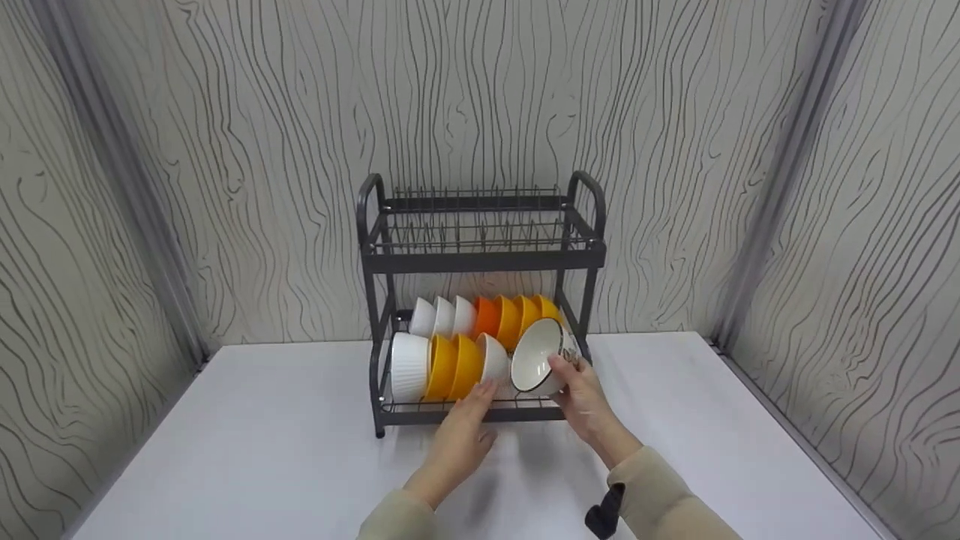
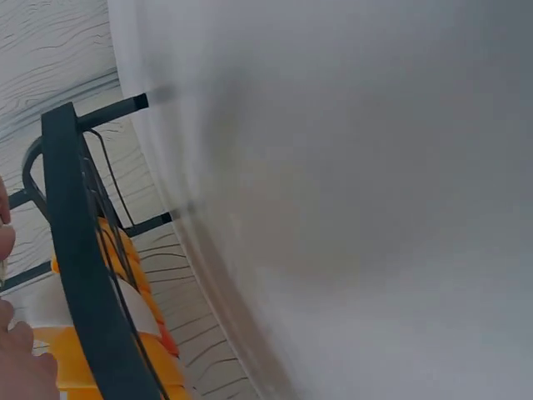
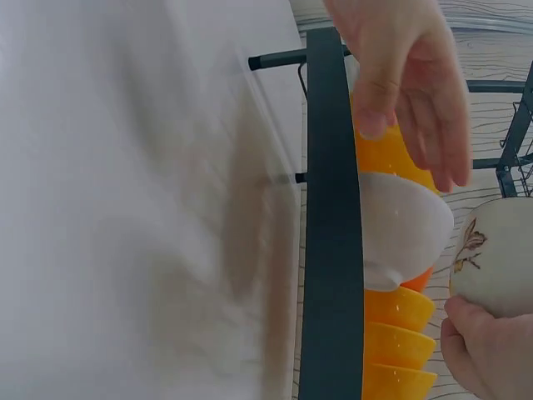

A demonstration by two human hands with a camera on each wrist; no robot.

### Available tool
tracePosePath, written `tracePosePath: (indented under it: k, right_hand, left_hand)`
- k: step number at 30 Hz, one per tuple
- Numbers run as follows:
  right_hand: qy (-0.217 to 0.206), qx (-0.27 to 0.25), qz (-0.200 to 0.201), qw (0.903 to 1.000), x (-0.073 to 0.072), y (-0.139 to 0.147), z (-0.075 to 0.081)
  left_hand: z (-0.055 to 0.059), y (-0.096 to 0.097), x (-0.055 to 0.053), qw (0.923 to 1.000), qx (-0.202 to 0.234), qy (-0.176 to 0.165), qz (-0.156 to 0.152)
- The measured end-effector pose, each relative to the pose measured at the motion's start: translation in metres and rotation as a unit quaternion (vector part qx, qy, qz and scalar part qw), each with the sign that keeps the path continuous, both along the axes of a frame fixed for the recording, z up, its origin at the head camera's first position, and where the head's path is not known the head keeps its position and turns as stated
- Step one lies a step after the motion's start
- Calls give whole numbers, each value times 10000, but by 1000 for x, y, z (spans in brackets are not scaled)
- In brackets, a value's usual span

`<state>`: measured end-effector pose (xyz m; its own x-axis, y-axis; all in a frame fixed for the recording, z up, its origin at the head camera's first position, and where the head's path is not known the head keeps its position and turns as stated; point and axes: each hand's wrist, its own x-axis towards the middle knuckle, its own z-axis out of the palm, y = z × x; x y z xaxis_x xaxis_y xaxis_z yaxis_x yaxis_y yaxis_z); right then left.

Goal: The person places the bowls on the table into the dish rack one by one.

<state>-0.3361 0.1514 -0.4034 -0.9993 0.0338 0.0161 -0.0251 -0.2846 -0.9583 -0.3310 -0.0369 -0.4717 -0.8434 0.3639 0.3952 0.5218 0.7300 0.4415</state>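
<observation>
My right hand grips a cream bowl with a dark rim, tilted on its side at the right end of the rack's lower tier. A small floral print shows on its outside in the right wrist view. My left hand reaches to the lower tier's front, fingers extended, fingertips at a white bowl standing on edge. In the right wrist view, those fingers hang just above the same white bowl. Left of it in the front row are two yellow bowls and a fluted white bowl.
The dark two-tier dish rack stands on a white table against a wood-grain patterned wall. Its back row carries several white bowls, an orange bowl and several yellow bowls. Wire dividers line the upper tier.
</observation>
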Motion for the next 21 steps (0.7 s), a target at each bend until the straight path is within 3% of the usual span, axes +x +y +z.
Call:
tracePosePath:
  k: [5,11,16,21]
  right_hand:
    - [-44,497,-296,9983,-14,5,-1]
    - [-248,1264,-449,9907,-31,3,-14]
    - [-424,1893,-559,9794,-40,-1,-23]
    - [-503,2203,-605,9722,-46,-5,-30]
  left_hand:
    - [-13,-10,-6,9989,-455,24,143]
    - [-17,-13,-9,9960,-844,-137,251]
    - [-16,-13,-10,9962,-826,35,260]
    - [-16,-13,-10,9970,-741,148,195]
